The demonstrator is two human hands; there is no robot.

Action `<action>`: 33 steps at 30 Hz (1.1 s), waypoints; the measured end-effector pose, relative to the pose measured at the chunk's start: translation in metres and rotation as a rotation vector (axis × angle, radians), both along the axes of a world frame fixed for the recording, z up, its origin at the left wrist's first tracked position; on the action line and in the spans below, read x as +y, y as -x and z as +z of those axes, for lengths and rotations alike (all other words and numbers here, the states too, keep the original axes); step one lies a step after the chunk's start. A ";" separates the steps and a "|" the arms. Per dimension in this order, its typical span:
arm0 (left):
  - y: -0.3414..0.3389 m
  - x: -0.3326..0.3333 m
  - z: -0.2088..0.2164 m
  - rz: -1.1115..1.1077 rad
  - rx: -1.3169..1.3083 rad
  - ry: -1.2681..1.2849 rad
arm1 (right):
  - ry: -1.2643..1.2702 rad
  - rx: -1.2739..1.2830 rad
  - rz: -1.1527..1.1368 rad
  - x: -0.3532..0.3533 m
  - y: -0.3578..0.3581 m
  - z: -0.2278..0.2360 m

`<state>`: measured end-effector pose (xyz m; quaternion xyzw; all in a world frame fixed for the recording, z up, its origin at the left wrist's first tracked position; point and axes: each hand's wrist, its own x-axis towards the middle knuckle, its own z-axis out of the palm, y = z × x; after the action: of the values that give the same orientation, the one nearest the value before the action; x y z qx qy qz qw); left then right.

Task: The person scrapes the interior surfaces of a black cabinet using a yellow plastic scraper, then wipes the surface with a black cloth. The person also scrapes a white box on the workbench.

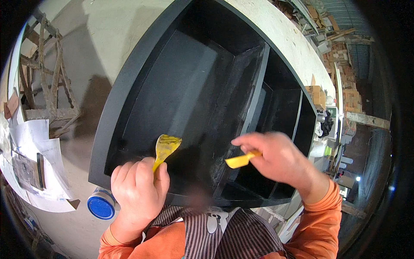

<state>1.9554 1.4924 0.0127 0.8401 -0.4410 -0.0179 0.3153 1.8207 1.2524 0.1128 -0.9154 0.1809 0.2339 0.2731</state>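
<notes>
The largest thing here is a black cabinet (189, 86) with open compartments, lying on its back on a pale surface (108, 34) so that its openings face up to the person. It has a long divider panel (254, 95) and smaller shelves toward the right side. It looks stiff and heavy, and its dark faces look matte with a faint dusty sheen, so I judge that it stays in place under light pressure of a tool. At the left of the surface lie some white papers (41, 146), and behind them stands a wooden trestle (47, 82). Near the lower left corner of the cabinet stands a round tin with a blue lid (100, 205). The left hand (138, 192) is closed in a fist around the handle of a yellow scraper (165, 149), whose wide blade points up and is over the dark floor of the big left compartment; I cannot tell if the blade touches it. The right hand (276, 157) is half closed and pinches a second yellow scraper (241, 160) between thumb and fingers, with the blade pointing left, near the lower end of the divider panel. Both scrapers look like thin plastic, light and a little flexible, with smears on the blade of the left one. I think they are best held at the narrow handle end, as both hands do now, so the blade is free to bend.
</notes>
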 end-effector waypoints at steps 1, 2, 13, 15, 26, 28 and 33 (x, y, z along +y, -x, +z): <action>0.000 0.000 0.000 -0.001 0.005 0.009 | -0.086 0.033 -0.090 0.005 0.009 -0.003; 0.000 0.000 -0.001 -0.002 0.005 0.014 | -0.124 0.111 -0.141 0.008 0.019 -0.006; 0.001 0.000 0.001 -0.007 -0.010 -0.006 | -0.580 -0.103 -0.280 0.030 0.067 -0.040; 0.001 0.000 0.000 -0.010 -0.024 -0.009 | -0.394 0.063 -0.275 0.005 0.061 -0.016; 0.003 0.000 -0.002 0.009 -0.038 -0.047 | 0.237 -0.139 0.315 -0.050 -0.016 0.012; 0.003 0.000 -0.002 0.017 -0.040 -0.049 | 0.239 -0.167 0.378 -0.049 -0.024 0.007; 0.003 -0.001 -0.001 0.017 -0.042 -0.054 | 0.208 -0.133 0.422 -0.044 -0.032 -0.002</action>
<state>1.9522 1.4918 0.0121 0.8522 -0.4398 -0.0093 0.2832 1.8531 1.2079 0.1110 -0.9695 -0.0097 0.2050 0.1339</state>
